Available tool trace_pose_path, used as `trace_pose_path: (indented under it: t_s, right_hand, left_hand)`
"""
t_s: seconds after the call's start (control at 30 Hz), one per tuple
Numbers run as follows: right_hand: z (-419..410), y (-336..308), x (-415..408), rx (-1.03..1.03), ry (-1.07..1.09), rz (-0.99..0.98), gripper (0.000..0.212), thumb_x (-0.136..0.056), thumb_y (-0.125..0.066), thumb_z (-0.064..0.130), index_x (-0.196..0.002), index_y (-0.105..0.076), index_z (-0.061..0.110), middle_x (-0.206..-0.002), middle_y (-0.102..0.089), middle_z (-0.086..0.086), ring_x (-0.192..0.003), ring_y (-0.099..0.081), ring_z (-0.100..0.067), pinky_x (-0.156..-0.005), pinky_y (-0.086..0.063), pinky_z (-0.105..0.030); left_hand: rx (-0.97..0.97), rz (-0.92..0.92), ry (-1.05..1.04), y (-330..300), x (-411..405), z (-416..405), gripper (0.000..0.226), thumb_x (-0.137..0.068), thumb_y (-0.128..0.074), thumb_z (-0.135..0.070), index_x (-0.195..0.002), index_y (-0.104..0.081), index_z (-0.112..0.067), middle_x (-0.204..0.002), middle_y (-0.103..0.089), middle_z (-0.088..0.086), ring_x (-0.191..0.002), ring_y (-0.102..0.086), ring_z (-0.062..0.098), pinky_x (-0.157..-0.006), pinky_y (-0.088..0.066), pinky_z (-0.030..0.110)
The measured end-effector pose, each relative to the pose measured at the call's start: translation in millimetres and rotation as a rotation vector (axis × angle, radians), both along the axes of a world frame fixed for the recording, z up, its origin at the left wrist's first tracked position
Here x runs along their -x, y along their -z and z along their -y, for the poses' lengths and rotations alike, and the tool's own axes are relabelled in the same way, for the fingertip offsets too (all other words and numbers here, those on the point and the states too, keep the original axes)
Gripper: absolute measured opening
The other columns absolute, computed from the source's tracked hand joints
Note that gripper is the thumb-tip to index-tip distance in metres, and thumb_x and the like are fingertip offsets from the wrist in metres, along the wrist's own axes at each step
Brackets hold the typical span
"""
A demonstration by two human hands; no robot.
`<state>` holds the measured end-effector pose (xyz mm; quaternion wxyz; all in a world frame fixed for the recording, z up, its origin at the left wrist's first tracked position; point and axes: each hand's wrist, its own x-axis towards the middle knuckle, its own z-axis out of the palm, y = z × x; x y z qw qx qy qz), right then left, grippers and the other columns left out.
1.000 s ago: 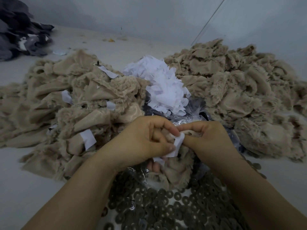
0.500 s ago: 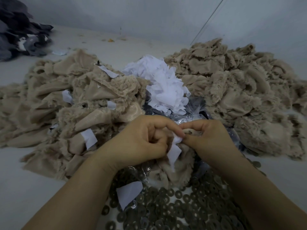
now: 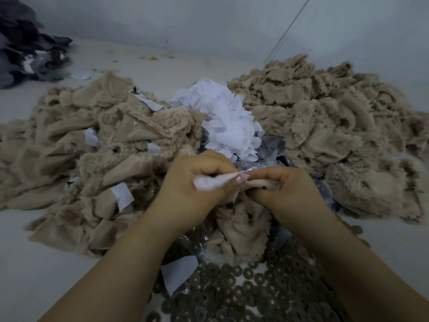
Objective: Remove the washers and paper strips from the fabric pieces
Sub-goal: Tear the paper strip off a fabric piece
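Since half a second ago the white paper strip (image 3: 214, 181) has swung from hanging down between the hands to lying nearly level across the left hand's knuckles, pulled toward nine o'clock. Curled tightly, the left hand (image 3: 195, 189) pinches this strip at its end nearest the right hand, fingers folded in, forearm entering from seven o'clock. Opposite it, the right hand (image 3: 282, 191) has its fingers and thumb curled round the top edge of a beige fabric piece (image 3: 241, 226), which hangs down between both wrists at the centre; its forearm comes in from five o'clock. Below the fabric piece, at six o'clock, a heap of dark washers (image 3: 267, 291) lies on crinkled clear plastic, with one loose paper piece (image 3: 178, 273) resting at its nine-o'clock edge. Just beyond the hands at twelve o'clock sits a mound of white paper scraps (image 3: 227, 122). A beige fabric pile (image 3: 97, 147) with white strips still attached spreads at nine to ten o'clock, and another fabric heap (image 3: 329, 126) lies at two o'clock. Dark grey cloth (image 3: 25, 47) lies far off at eleven o'clock.
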<state>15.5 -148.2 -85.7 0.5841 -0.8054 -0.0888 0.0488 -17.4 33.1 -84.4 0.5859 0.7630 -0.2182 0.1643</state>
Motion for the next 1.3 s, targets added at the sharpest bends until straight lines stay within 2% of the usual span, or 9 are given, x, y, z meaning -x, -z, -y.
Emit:
trace_pose_path:
  t_s: [0.1, 0.2, 0.33, 0.5, 0.63, 0.8, 1.0, 1.17, 1.3]
  right_hand:
    - [1.7, 3.1, -1.7, 0.048, 0.063, 0.054, 0.022, -0.082, -0.078, 0.008, -0.096, -0.080, 0.025, -0.079, -0.077, 0.004, -0.074, -0.072, -0.016, -0.060, -0.056, -0.024]
    - [1.9, 4.3, -2.8, 0.057, 0.092, 0.064, 0.022, -0.082, -0.080, 0.012, -0.100, -0.079, 0.025, -0.081, -0.077, 0.007, -0.075, -0.072, -0.009, -0.067, -0.060, -0.027]
    - [1.2, 6.4, -4.2, -0.029, 0.106, -0.029, 0.022, -0.080, -0.081, 0.012, -0.100, -0.078, 0.021, -0.083, -0.078, 0.004, -0.077, -0.074, -0.010, -0.070, -0.062, -0.030]
    - [1.7, 5.0, -3.2, -0.159, 0.057, -0.104, 0.026, -0.083, -0.074, 0.000, -0.096, -0.076, 0.023, -0.086, -0.078, -0.003, -0.082, -0.075, -0.020, -0.072, -0.063, -0.037]
    - [2.7, 6.2, -4.6, -0.239, 0.050, -0.167, 0.043, -0.081, -0.079, 0.004, -0.113, -0.068, 0.030, -0.093, -0.076, -0.008, -0.082, -0.076, -0.022, -0.069, -0.063, -0.039]
    - [2.3, 5.7, -4.2, -0.303, 0.008, -0.133, 0.045, -0.082, -0.078, 0.002, -0.110, -0.062, 0.033, -0.074, -0.075, -0.010, -0.067, -0.074, -0.026, -0.057, -0.060, -0.035]
    - [2.1, 7.0, -3.6, -0.202, 0.048, -0.046, 0.027, -0.082, -0.076, 0.000, -0.084, -0.067, 0.025, -0.072, -0.072, -0.013, -0.060, -0.065, -0.024, -0.050, -0.056, -0.034]
    - [1.5, 8.7, -5.3, -0.175, 0.085, -0.031, 0.024, -0.079, -0.082, 0.006, -0.088, -0.066, 0.021, -0.088, -0.072, -0.023, -0.071, -0.065, -0.039, -0.069, -0.059, -0.054]
    - [2.8, 8.3, -5.8, -0.186, 0.097, -0.064, 0.028, -0.080, -0.079, 0.003, -0.092, -0.067, 0.026, -0.079, -0.073, -0.014, -0.068, -0.067, -0.033, -0.064, -0.060, -0.044]
  left_hand:
    - [0.252, -0.173, -0.028, -1.6, 2.8, -2.0, 0.024, -0.083, -0.071, -0.023, -0.071, -0.072, -0.003, -0.056, -0.065, 0.011, -0.051, -0.064, 0.024, -0.056, -0.055, 0.028]
    - [0.283, -0.380, 0.063, -1.6, 4.0, -0.3, 0.033, -0.080, -0.072, -0.026, -0.070, -0.066, 0.006, -0.053, -0.057, 0.028, -0.043, -0.053, 0.039, -0.051, -0.052, 0.023]
    - [0.190, -0.677, 0.264, 3.1, 2.3, 4.4, 0.033, -0.096, -0.062, -0.020, -0.069, -0.066, -0.001, -0.052, -0.060, 0.017, -0.032, -0.047, 0.020, -0.032, -0.036, 0.021]
    - [0.233, -0.695, 0.276, 6.0, 1.4, 2.8, 0.026, -0.095, -0.063, -0.014, -0.071, -0.067, -0.003, -0.057, -0.062, 0.020, -0.034, -0.050, 0.024, -0.032, -0.037, 0.021]
    - [0.237, -0.717, 0.168, 9.8, -0.8, 3.0, 0.022, -0.083, -0.075, -0.021, -0.063, -0.071, -0.013, -0.056, -0.062, 0.017, -0.034, -0.050, 0.022, -0.033, -0.036, 0.021]
    - [0.274, -0.768, 0.148, 11.0, -2.3, 3.6, 0.021, -0.067, -0.080, -0.026, -0.067, -0.074, -0.006, -0.049, -0.061, 0.013, -0.030, -0.048, 0.019, -0.032, -0.035, 0.018]
    - [0.382, -0.804, 0.387, 1.0, 2.9, 4.5, 0.010, -0.084, -0.070, -0.019, -0.083, -0.073, -0.010, -0.072, -0.066, 0.024, -0.052, -0.068, 0.031, -0.045, -0.055, 0.029]
    - [0.455, -0.880, 0.373, -3.7, 5.3, 3.7, 0.018, -0.098, -0.049, -0.022, -0.091, -0.048, -0.005, -0.074, -0.062, 0.028, -0.057, -0.068, 0.039, -0.046, -0.056, 0.035]
    - [0.371, -0.748, 0.321, -2.0, 3.7, 2.7, 0.017, -0.095, -0.055, -0.015, -0.082, -0.057, -0.004, -0.076, -0.063, 0.030, -0.054, -0.066, 0.033, -0.042, -0.052, 0.030]
